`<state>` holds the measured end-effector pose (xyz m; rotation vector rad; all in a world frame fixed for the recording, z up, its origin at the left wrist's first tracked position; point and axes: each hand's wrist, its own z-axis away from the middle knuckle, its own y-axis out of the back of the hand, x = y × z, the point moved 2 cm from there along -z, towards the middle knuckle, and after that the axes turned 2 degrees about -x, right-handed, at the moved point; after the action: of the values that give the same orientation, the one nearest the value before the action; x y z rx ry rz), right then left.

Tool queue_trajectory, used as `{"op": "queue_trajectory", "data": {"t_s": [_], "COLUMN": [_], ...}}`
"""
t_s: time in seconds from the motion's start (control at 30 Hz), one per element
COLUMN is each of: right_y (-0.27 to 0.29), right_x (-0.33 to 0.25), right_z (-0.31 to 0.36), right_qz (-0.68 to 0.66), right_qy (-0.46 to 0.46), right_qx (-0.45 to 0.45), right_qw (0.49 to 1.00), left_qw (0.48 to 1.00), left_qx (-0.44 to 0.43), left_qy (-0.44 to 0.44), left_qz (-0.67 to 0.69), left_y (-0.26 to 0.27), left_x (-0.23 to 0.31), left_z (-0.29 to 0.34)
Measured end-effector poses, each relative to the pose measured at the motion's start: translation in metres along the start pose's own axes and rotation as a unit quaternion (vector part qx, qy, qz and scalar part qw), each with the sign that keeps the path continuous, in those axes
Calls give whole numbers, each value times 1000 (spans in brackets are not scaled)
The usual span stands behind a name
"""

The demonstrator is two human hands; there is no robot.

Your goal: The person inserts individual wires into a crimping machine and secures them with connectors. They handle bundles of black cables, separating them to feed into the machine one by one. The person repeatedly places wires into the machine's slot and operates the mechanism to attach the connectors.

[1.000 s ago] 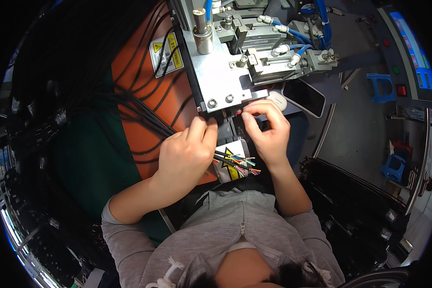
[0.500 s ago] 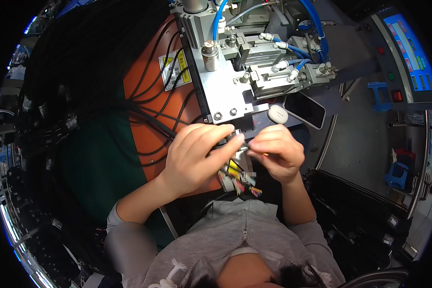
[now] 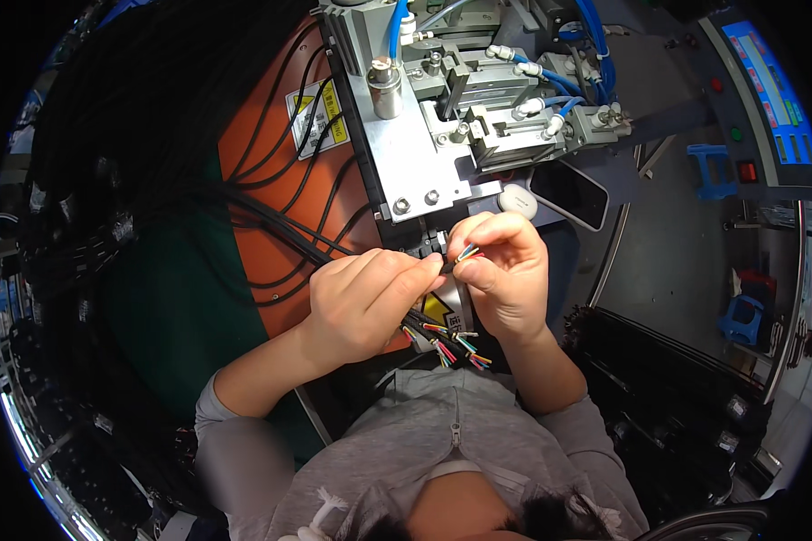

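My left hand [image 3: 356, 302] is closed around a black cable near its stripped end. From that end a few thin coloured wires [image 3: 467, 252] fan out, pinched between the thumb and fingers of my right hand [image 3: 512, 288]. Below my left hand hangs a bunch of other black cable ends [image 3: 442, 341], their red, yellow, white and blue wires spread. Both hands are just in front of the front end of a metal machine fixture [image 3: 412, 171]. The part of the cable inside my left palm is hidden.
Pneumatic cylinders [image 3: 501, 90] with blue hoses sit on the fixture. A phone [image 3: 568, 195] and a round white case [image 3: 517, 204] lie beside it. Black cables [image 3: 280, 225] cross the orange panel [image 3: 253, 162] at left. A screen [image 3: 771, 90] stands at far right.
My right hand has moved slightly left and up, its fingers now on the fanned wires, which show more clearly. The view has shifted a little. My left hand keeps its grip.
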<state>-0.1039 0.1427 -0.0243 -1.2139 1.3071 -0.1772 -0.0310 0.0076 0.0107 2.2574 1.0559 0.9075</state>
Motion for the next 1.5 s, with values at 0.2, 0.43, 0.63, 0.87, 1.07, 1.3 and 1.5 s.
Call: {"op": "queue_trajectory", "data": {"t_s": [0.2,0.43,0.63,0.87,1.07,1.3,1.5], "right_y": [1,2,9,35,25,20,32], "right_x": [-12,-9,-24,-21,-11,-8,2], "right_z": [-4,-1,2,7,-4,-3,-4], "right_qz": [405,287,434,373,647,669,614], "right_qy": [135,19,-24,-133,71,53,29], "right_qx": [-69,68,22,27,-26,-30,15], "right_qw": [902,955,900,918,758,741,789], "left_qw": [1000,998,998,989,975,965,972], "left_qx": [5,-49,-60,-122,-154,-178,-146], "left_qy": [-5,31,20,0,25,64,67], "left_qz": [6,-8,-6,-85,-159,-183,-170], "left_y": [1,0,0,-7,-16,-17,-20], "left_x": [-1,2,-5,2,3,9,4], "left_z": [2,0,0,10,10,9,7]}}
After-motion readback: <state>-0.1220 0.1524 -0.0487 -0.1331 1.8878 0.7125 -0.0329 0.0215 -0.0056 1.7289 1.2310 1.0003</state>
